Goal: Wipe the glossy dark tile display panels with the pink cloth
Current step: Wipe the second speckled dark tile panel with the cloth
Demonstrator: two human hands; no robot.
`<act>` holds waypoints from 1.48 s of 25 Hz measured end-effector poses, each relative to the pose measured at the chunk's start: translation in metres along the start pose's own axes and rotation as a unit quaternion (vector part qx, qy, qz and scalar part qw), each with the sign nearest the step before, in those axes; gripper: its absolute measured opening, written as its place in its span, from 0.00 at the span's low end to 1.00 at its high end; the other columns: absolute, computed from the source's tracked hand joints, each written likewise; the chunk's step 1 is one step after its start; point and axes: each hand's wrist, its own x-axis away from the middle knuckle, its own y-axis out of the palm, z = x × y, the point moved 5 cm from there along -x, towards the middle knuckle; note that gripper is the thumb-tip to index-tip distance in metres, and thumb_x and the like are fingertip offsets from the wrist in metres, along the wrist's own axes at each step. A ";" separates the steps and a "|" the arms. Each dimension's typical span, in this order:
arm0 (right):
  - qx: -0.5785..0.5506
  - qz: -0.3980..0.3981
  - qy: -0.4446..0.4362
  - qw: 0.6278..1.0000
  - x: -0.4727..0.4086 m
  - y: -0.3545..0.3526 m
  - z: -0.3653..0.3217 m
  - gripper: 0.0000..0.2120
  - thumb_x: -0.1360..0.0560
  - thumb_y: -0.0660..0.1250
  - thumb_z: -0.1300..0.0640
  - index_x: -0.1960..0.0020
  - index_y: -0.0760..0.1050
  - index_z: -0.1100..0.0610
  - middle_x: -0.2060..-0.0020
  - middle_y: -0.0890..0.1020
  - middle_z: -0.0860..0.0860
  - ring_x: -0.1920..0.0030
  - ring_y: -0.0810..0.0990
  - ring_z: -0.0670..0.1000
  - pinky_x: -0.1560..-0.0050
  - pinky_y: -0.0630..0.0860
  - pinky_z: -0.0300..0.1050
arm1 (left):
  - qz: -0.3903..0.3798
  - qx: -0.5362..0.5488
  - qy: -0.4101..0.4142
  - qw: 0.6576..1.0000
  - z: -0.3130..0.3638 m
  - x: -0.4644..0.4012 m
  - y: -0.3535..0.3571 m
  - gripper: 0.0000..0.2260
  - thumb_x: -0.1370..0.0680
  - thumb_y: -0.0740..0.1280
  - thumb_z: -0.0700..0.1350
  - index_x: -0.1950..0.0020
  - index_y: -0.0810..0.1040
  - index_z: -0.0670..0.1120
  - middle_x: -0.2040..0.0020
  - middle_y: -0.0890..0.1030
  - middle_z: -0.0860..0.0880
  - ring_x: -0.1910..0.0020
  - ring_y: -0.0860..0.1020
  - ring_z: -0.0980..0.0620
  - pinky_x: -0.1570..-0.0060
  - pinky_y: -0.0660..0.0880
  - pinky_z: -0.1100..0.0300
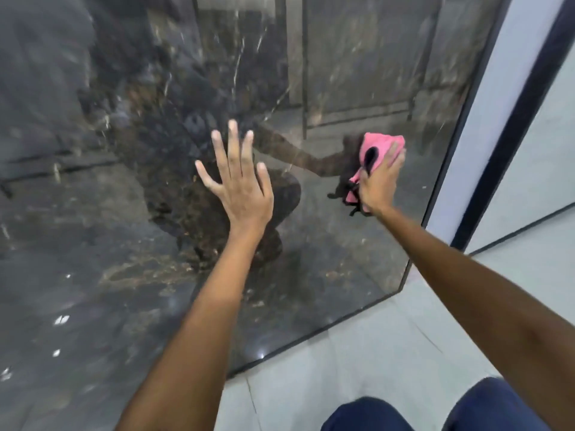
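A glossy dark marbled tile panel (93, 213) fills the left and middle of the head view, standing upright and mirroring my arms. My left hand (238, 185) lies flat against it near the centre, fingers spread, holding nothing. Further right, my right hand (381, 181) presses the bunched pink cloth (378, 150) against the panel close to its right edge. The cloth has black trim, and part of it hangs below my palm.
A black frame edge (460, 126) bounds the panel on the right, with a pale panel (504, 88) and a second dark strip (522, 107) beyond. Light grey floor tiles (357, 353) lie below. My knees in blue trousers (435, 412) are at the bottom.
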 end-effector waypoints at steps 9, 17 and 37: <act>0.217 -0.055 -0.463 0.857 0.004 -0.006 -0.082 0.52 0.34 0.76 0.63 0.22 0.46 0.60 0.25 0.54 0.68 0.27 0.59 0.69 0.28 0.60 0.58 | -0.020 -0.126 0.017 0.992 0.009 -0.042 0.012 0.26 0.16 0.53 0.50 0.20 0.51 0.44 0.21 0.56 0.44 0.23 0.51 0.40 0.30 0.52 0.30; 0.025 -0.050 -0.396 0.917 -0.030 -0.037 -0.092 0.36 0.25 0.60 0.61 0.22 0.46 0.60 0.23 0.45 0.61 0.23 0.45 0.58 0.24 0.49 0.60 | 0.027 -0.055 -0.043 0.997 0.063 -0.080 0.020 0.23 0.19 0.56 0.45 0.24 0.62 0.45 0.21 0.59 0.47 0.22 0.52 0.48 0.28 0.47 0.37; -0.025 0.067 -0.628 0.775 -0.154 -0.100 -0.127 0.34 0.32 0.64 0.65 0.26 0.61 0.68 0.28 0.65 0.64 0.27 0.62 0.62 0.23 0.41 0.42 | 0.049 -0.195 -0.096 0.975 0.086 -0.090 0.058 0.24 0.16 0.49 0.49 0.20 0.52 0.46 0.20 0.54 0.46 0.22 0.50 0.42 0.26 0.46 0.38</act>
